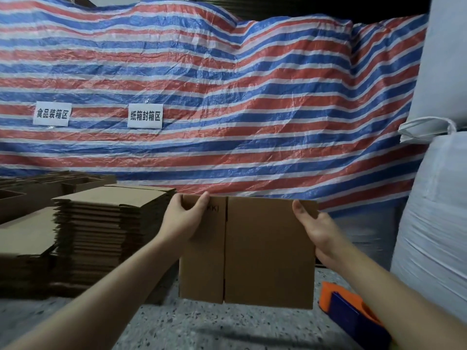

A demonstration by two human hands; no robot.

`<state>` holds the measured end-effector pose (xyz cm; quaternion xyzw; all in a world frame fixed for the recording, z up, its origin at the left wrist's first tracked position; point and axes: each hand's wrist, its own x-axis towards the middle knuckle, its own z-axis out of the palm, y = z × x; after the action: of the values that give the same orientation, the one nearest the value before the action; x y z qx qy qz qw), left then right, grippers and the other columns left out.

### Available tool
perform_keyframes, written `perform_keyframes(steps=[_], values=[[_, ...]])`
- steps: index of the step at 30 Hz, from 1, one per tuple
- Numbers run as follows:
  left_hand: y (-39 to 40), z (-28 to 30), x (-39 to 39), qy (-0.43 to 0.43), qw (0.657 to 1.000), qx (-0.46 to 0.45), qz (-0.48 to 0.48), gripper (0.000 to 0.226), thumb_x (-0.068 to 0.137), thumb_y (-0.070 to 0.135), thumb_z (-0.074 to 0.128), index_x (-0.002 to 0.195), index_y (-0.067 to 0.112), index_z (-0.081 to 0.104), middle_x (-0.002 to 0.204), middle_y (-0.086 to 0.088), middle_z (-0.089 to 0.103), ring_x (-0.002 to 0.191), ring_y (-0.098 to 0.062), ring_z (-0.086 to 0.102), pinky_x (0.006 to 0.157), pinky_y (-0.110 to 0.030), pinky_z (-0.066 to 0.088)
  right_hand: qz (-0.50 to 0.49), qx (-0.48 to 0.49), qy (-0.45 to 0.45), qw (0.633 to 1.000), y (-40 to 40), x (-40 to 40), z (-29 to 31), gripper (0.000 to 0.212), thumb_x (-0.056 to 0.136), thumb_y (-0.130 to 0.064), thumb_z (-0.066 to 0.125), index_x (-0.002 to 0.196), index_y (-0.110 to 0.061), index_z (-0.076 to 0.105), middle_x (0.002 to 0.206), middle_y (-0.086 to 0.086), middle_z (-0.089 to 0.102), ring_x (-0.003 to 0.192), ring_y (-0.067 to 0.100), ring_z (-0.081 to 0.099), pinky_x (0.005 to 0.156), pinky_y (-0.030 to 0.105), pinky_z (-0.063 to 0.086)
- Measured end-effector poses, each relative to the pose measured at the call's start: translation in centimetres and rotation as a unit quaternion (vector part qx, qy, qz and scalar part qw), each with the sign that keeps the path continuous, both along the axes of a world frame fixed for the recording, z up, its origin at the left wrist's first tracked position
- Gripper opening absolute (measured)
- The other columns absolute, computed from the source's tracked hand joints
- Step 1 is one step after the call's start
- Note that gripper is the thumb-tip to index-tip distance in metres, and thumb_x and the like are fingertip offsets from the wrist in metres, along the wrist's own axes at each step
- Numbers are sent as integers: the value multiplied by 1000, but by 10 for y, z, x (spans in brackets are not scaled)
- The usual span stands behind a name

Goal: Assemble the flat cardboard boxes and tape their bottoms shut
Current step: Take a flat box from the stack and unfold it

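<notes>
I hold a flat brown cardboard box [265, 251] upright in front of me, its folded face toward the camera. My left hand [185, 218] grips its upper left corner, thumb over the top edge. My right hand [314, 228] grips its upper right edge. A tall stack of flat cardboard boxes [108, 231] stands just left of it on the floor. An orange and blue tape dispenser [351, 311] lies on the floor at the lower right, partly hidden by my right forearm.
A red, white and blue striped tarp [227, 97] with two white paper signs hangs behind. Large white bulk bags [437, 210] rise at the right. Assembled open boxes [30, 193] sit at the far left. The floor is speckled grey terrazzo [202, 327].
</notes>
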<state>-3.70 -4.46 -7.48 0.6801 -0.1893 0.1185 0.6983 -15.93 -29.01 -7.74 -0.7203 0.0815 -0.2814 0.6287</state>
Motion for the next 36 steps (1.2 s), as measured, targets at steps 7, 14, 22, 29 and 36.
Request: perform_keyframes(steps=[7,14,22,29,36], values=[[-3,-46,-9,44,999,-20,-19,32,82,50,72,95,22,63,90,-1,70,84,-15,67,63,-26,49,35,49,-4,998,5,-21,-50,58,66,-63,73,104,-19,78,108,8,77,104,28,73,101,54,51],[-5,-60,-9,60,997,-20,-36,35,86,55,64,102,24,61,98,-1,69,89,-12,66,65,-27,47,50,50,1,997,13,-24,-66,35,72,-61,65,91,-36,80,107,4,78,105,24,72,106,54,48],[-15,-59,-12,95,994,-37,-38,31,90,54,61,108,30,52,105,-1,66,95,-18,64,73,-34,51,132,146,-30,980,-3,-26,-59,71,93,-76,30,123,-28,72,129,16,68,121,31,65,88,40,59],[-18,-60,-16,115,991,-66,-10,49,89,55,61,124,27,42,117,-1,58,105,-18,56,82,-35,44,219,181,43,958,-10,-25,-39,57,96,-50,47,133,-11,65,135,22,62,120,33,63,97,47,53],[-16,-53,-15,116,988,-17,-100,25,96,47,48,111,30,59,104,2,66,98,-14,57,74,-31,42,190,140,35,971,-3,-32,-41,56,89,-46,50,123,-5,67,103,17,69,94,26,67,84,43,54]])
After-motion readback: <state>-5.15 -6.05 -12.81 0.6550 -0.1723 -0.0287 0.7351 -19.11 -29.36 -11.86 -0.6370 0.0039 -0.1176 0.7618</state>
